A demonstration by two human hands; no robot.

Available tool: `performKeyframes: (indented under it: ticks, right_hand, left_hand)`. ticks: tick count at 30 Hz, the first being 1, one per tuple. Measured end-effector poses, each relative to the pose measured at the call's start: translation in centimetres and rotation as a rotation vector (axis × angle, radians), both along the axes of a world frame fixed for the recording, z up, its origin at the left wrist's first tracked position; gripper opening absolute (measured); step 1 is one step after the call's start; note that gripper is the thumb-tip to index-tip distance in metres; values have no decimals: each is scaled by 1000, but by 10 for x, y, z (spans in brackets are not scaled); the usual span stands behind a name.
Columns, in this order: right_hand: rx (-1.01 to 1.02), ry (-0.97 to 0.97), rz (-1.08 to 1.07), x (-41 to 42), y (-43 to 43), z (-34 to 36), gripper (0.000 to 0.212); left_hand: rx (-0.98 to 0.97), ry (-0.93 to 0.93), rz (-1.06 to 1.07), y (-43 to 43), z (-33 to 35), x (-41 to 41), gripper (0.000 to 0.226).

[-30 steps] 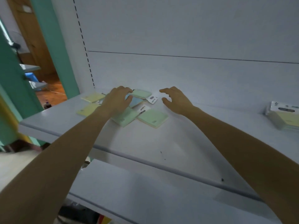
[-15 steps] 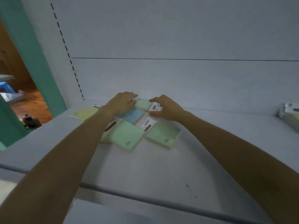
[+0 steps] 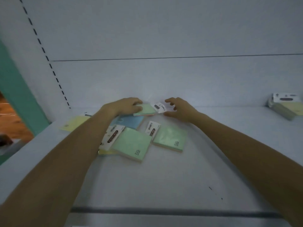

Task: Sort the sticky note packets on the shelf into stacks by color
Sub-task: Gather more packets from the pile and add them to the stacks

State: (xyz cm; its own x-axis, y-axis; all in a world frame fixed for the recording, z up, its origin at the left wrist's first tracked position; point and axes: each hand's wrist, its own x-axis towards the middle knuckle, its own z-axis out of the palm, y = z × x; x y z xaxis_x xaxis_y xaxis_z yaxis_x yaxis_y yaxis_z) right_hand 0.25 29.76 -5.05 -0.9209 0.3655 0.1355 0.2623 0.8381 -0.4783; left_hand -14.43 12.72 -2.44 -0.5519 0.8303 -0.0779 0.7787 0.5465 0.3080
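White shelf (image 3: 164, 177), left hand (image 3: 124, 106) gripping green packet (image 3: 146, 109), right hand (image 3: 180, 108) spread beside

The white paper header card (image 3: 113, 135) of the pale green square sticky note packet (image 3: 133, 144) nearest the left forearm carries a dark banner reading "STICKY NOTE". A second pale green packet (image 3: 170, 138) to its right has a white header card (image 3: 152, 129) with a similar dark banner, its lettering too blurred to read. Small print elsewhere is illegible.
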Motion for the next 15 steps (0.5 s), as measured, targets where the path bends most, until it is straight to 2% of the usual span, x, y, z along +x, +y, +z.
performKeyframes:
  ticks: [3,9,12,15]
  right_hand:
    - [-17,10,4,6,2,-2,58]
    - [-41,66,-41,18,5,-3,55]
    - [-116,110,-45,24,2,2,54]
    - [-335,48,37,33,-7,16,49]
  left_hand:
    - [28,-38,-3,3,4,-5,46]
    - [224,-110,36,7,19,1,62]
    - [344,-183,38,4,26,7,49]
    - [495,-205,88,-5,28,10,37]
